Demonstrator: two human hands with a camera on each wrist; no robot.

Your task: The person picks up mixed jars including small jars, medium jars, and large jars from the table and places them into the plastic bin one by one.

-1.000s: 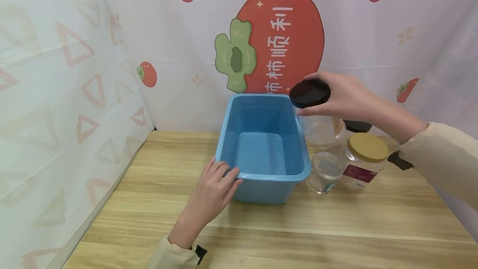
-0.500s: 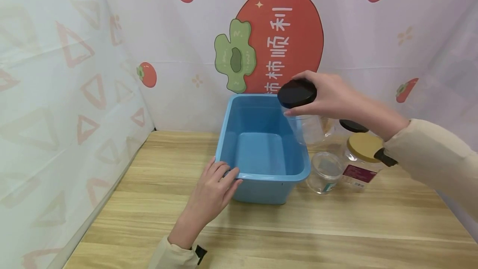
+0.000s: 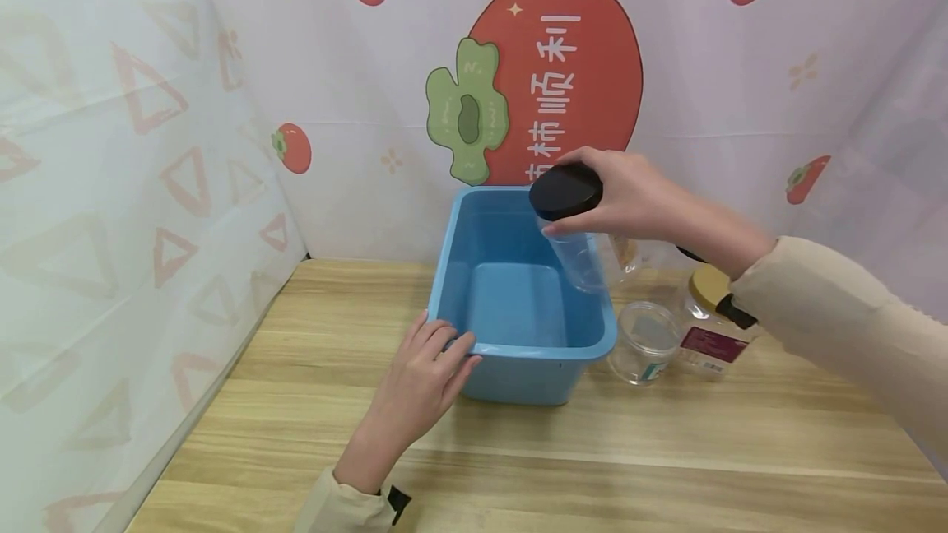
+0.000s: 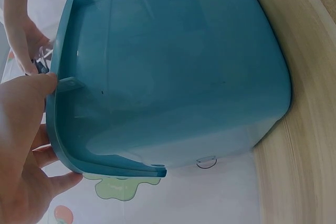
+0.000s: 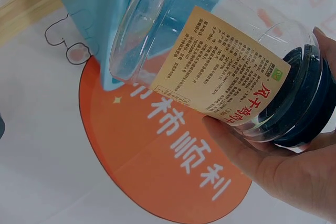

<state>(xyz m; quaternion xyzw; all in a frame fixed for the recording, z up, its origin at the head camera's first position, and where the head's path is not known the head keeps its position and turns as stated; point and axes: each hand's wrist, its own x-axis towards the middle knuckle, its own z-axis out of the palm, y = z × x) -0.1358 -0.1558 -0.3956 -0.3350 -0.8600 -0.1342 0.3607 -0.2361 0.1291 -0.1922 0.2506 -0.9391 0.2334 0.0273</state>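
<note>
My right hand [image 3: 625, 192] grips a clear plastic jar [image 5: 173, 40] by its black lid [image 3: 565, 192], with the thumb and fingers on either side. The jar hangs tilted over the right rim of a blue plastic tub [image 3: 522, 352], its base reaching past the inner wall in the head view. A tan label [image 5: 226, 72] with printed text shows on its side in the right wrist view. At the tub's near left corner my left hand [image 3: 425, 368] holds the rim; the left wrist view shows its thumb over the rim and fingers curled on the other side.
Right of the tub stand a small clear round container [image 3: 644, 344] and a clear jar with a yellow lid [image 3: 711, 327]. Behind my right forearm, part of a black lid [image 3: 692, 254] shows. A printed cloth [image 3: 355, 64] hangs behind the wooden table [image 3: 355, 286].
My right hand has carried the black-lidded jar left, from beside the tub to over its right rim. My left hand has stayed on the tub's corner.
</note>
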